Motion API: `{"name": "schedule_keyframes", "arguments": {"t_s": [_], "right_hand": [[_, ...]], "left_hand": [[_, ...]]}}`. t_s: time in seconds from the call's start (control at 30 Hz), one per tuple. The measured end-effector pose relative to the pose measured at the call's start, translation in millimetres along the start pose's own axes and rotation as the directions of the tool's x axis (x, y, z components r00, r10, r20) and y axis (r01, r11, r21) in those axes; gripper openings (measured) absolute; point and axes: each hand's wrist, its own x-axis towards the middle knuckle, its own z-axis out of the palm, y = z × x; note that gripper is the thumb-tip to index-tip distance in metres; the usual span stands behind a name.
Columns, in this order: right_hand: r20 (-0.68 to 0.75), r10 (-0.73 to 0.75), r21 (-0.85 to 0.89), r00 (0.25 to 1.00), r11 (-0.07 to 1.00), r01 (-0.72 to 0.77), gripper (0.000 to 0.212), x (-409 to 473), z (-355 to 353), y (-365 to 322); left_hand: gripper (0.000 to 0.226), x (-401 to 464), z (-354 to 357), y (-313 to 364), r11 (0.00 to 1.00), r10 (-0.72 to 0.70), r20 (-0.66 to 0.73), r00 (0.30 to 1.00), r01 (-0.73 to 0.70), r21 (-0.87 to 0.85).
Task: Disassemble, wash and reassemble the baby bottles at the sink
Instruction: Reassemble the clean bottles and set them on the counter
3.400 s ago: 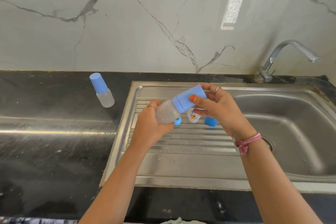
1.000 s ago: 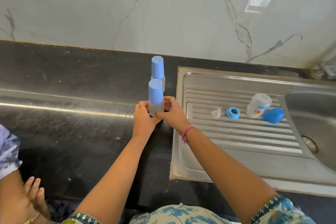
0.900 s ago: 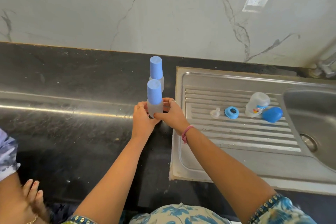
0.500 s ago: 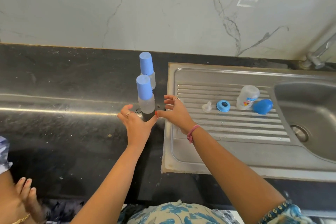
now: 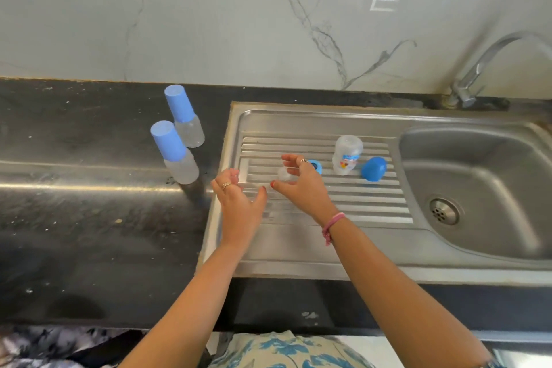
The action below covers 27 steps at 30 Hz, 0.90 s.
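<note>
While both hands hover over the ribbed drainboard [image 5: 343, 203], neither grips anything: the left hand [image 5: 239, 203] has loose, relaxed fingers, and the right hand [image 5: 301, 185] is spread just above a clear teat [image 5: 283, 173]. 2 capped bottles [image 5: 179, 155] stand upright, just beside each other, on the black counter [image 5: 89, 218] left of the steel sink [image 5: 478, 188]. On the drainboard lie a blue ring [image 5: 316, 165], an uncapped bottle body [image 5: 346, 154] and a blue cap [image 5: 373, 169]. A white marble wall [image 5: 239, 24] with grey veins rises behind, and a tap [image 5: 478, 69] stands at the right.
</note>
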Motion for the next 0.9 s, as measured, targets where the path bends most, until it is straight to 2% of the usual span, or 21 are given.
{"name": "schedule_keyframes", "arguments": {"t_s": [0.2, 0.4, 0.5, 0.67, 0.77, 0.9], "right_hand": [[-0.034, -0.057, -0.209, 0.998, 0.977, 0.049, 0.047, 2.1, -61.9, 34.1], [0.107, -0.094, -0.41, 0.99, 0.903, 0.13, 0.049, 6.2, -83.8, 45.9], [0.181, -0.097, -0.535, 0.979, 0.825, 0.181, 0.049, 11.5, -80.0, 46.2], [0.228, -0.056, -0.629, 0.972, 0.754, 0.19, 0.044, 21.2, -65.9, 39.1], [0.232, -0.021, -0.672, 0.973, 0.719, 0.175, 0.05, 28.8, -54.9, 36.8], [0.21, 0.028, -0.76, 0.977, 0.634, 0.145, 0.068, 45.2, -43.9, 40.7]], "left_hand": [[0.054, -15.3, 50.1, 26.9, 0.997, -0.072, 0.049, 0.996, 0.073, -0.009], [0.05, -19.4, 77.2, 31.8, 0.988, -0.154, 0.064, 0.986, 0.155, -0.009], [0.051, -14.1, 81.3, 30.9, 0.983, -0.179, 0.059, 0.982, 0.177, 0.042], [0.054, 7.5, 82.3, 17.7, 0.974, -0.173, 0.087, 0.981, 0.157, 0.165], [0.053, 21.7, 83.4, 14.2, 0.951, -0.193, 0.134, 0.972, 0.152, 0.269], [0.051, 36.4, 89.3, 3.6, 0.933, -0.17, 0.236, 0.957, 0.079, 0.351]]}}
